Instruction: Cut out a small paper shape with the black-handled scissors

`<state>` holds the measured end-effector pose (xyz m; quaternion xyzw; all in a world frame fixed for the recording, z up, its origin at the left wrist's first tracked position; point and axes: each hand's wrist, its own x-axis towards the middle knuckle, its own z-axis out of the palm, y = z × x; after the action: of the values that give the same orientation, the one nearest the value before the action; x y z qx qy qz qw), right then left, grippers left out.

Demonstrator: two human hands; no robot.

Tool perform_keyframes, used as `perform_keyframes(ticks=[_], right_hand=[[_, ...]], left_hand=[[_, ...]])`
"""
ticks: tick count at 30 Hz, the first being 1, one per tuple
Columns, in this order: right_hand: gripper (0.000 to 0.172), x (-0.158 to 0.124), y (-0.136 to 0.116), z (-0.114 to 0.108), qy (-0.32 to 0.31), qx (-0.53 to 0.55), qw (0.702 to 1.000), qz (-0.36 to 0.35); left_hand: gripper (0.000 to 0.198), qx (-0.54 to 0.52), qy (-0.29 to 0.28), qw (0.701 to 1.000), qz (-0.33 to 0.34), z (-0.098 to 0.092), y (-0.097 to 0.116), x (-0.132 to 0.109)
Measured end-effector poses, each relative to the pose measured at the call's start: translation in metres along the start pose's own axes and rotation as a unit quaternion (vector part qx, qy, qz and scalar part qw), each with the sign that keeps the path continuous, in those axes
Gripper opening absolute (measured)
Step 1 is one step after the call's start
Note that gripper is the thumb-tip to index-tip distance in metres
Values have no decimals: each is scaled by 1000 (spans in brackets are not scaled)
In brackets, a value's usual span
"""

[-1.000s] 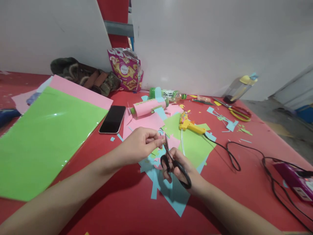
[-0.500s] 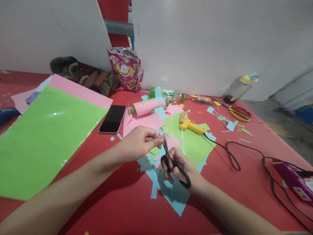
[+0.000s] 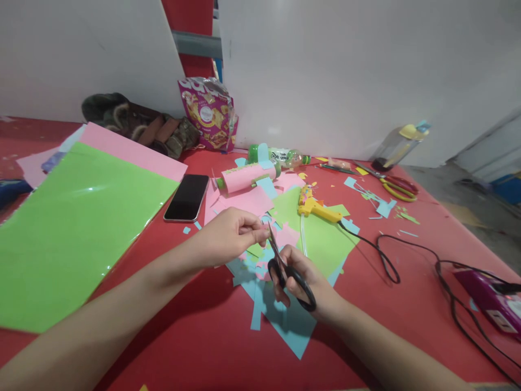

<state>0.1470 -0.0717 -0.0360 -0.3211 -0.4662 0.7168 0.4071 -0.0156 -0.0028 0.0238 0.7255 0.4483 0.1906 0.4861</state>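
Seen from above, a person's scissors (image 3: 274,245) have just shifted slightly, their tips swung a little toward the left fingertips; this suggests a change of angle for close, careful snipping rather than a new step. Compared with a second ago, the left hand (image 3: 233,236) sits slightly lower and further left, and the bit of pink that showed at its fingertips is harder to make out; the loose papers and tools lie as they did.

The left hand is closed in a pinch, thumb against fingers; what lies between them is too small to tell. The right hand (image 3: 303,277) grips the scissors by their black loops, blades pointing up and away, near the left fingertips; whether they touch is unclear.

Both hands are above the middle of a red table (image 3: 183,347), over scattered scraps and a pale blue sheet (image 3: 288,328) whose corner points to the near edge; beyond them, toward the far edge, lie a pink paper roll (image 3: 246,179) and a green-ended bottle (image 3: 280,156); a yellow glue gun (image 3: 319,210) rests to their right; a dark phone (image 3: 187,198) and a large green sheet (image 3: 81,217) lie toward the left edge; a purple power strip (image 3: 486,298) sits by the right edge.
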Motion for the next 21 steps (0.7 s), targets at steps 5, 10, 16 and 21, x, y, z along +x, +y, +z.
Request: perform_keyframes(ticks=[5,10,16,21], right_hand=[[45,1,1,0,6,6,1000,3],[45,1,2,0,9,10,1000,9],[45,1,3,-1,9,12,1000,7],[45,2,4,-1,10,17,1000,9]], left_hand=[[24,37,-16,999,-14,-2,1,0],[25,39,-21,999,-18,-2,0,0],[25,36,-19,999,-15,-2,-3,0],[25,34,-10,999,-24,-2,-3,0]])
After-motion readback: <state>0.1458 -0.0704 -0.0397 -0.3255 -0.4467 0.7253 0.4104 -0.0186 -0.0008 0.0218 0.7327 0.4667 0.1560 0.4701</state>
